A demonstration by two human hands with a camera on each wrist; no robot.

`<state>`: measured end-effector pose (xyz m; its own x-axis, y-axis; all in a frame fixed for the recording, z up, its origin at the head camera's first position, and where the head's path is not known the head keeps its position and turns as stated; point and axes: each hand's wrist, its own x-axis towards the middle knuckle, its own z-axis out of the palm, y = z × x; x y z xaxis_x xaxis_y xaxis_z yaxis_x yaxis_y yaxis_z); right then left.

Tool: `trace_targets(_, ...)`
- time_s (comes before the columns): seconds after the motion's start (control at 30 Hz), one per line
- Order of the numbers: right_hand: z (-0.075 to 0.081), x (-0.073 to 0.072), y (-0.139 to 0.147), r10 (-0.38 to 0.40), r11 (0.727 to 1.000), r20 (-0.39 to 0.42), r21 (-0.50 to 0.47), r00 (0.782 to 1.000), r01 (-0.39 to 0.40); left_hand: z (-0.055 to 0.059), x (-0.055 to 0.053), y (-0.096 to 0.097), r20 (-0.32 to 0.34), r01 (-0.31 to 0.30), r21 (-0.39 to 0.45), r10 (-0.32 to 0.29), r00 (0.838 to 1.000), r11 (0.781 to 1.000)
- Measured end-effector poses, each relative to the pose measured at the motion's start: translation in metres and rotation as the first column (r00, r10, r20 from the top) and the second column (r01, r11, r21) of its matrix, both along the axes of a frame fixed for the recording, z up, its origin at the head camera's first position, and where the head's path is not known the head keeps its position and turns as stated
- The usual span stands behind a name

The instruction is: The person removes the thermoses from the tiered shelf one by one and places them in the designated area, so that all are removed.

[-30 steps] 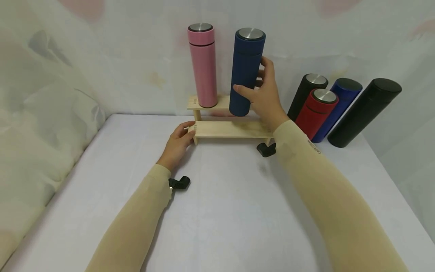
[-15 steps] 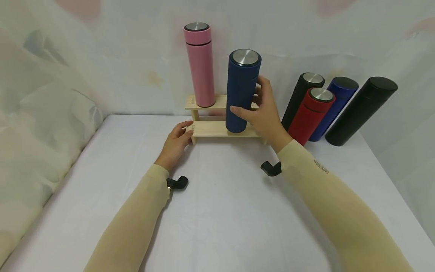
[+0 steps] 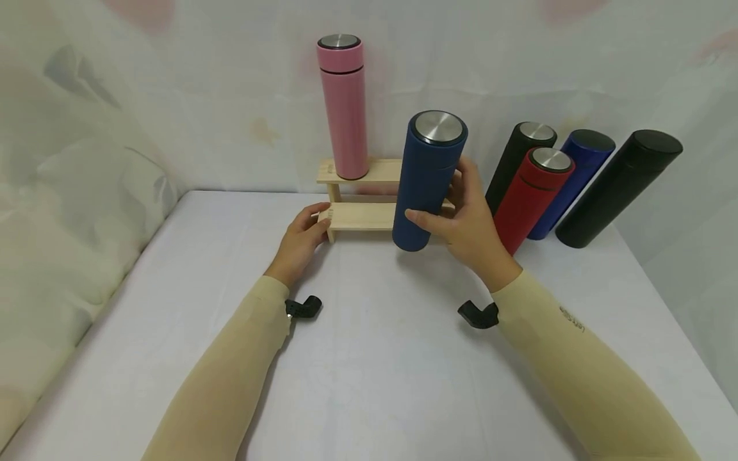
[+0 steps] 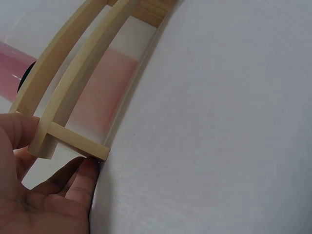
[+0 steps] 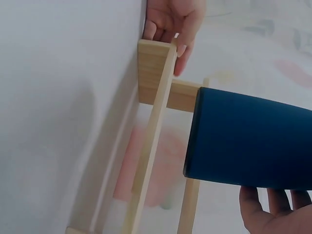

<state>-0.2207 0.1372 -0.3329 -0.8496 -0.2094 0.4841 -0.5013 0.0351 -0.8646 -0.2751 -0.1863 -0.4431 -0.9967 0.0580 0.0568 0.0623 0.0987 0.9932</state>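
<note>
A navy blue vacuum flask (image 3: 426, 182) with a steel-topped lid leans slightly in my right hand (image 3: 474, 227), which grips it low with the thumb in front. Its base overlaps the front edge of a two-tier wooden display rack (image 3: 363, 216); in the right wrist view the flask (image 5: 253, 139) hangs apart from the rack's boards. My left hand (image 3: 296, 244) holds the left end of the lower tier, thumb on the board's end in the left wrist view and fingers by the leg (image 4: 80, 141). A pink flask (image 3: 344, 121) stands upright on the upper tier's left part.
To the right, a red flask (image 3: 533, 198), a blue flask (image 3: 576, 173) and two black flasks, one slim (image 3: 507, 166) and one at the far right (image 3: 619, 189), stand close together. White cloth covers the table (image 3: 369, 358). A patterned curtain (image 3: 242, 115) hangs behind.
My right hand has brought the navy flask down from beside the upper tier and toward me, to in front of the lower tier. The left hand stays at the rack's end.
</note>
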Motion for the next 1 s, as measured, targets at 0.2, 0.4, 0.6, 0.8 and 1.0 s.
trace_targets(0.2, -0.006, 0.011, 0.019, -0.007, 1.0, -0.009, 0.029, 1.0, 0.007, 0.0, -0.001, 0.0, 0.005, -0.004, -0.004, 0.004, 1.0, 1.0)
trace_targets(0.4, -0.005, 0.022, 0.043, -0.047, 0.997, 0.0, 0.058, 0.999, 0.047, -0.001, -0.002, 0.0, 0.005, -0.005, -0.009, 0.005, 1.0, 1.0)
trace_targets(0.6, -0.001, 0.031, 0.062, -0.058, 0.998, 0.001, 0.039, 0.998, 0.058, -0.001, -0.001, -0.001, 0.011, -0.016, -0.018, 0.016, 1.0, 1.0)
trace_targets(0.8, 0.007, 0.034, 0.08, -0.053, 0.998, -0.021, -0.027, 0.998, 0.053, -0.001, -0.002, -0.003, 0.012, -0.019, -0.006, 0.019, 1.0, 1.0)
trace_targets(1.0, 0.021, 0.04, 0.094, -0.064, 0.994, -0.015, -0.093, 0.998, 0.063, 0.002, 0.002, -0.004, 0.011, -0.015, 0.012, 0.015, 1.0, 1.0)
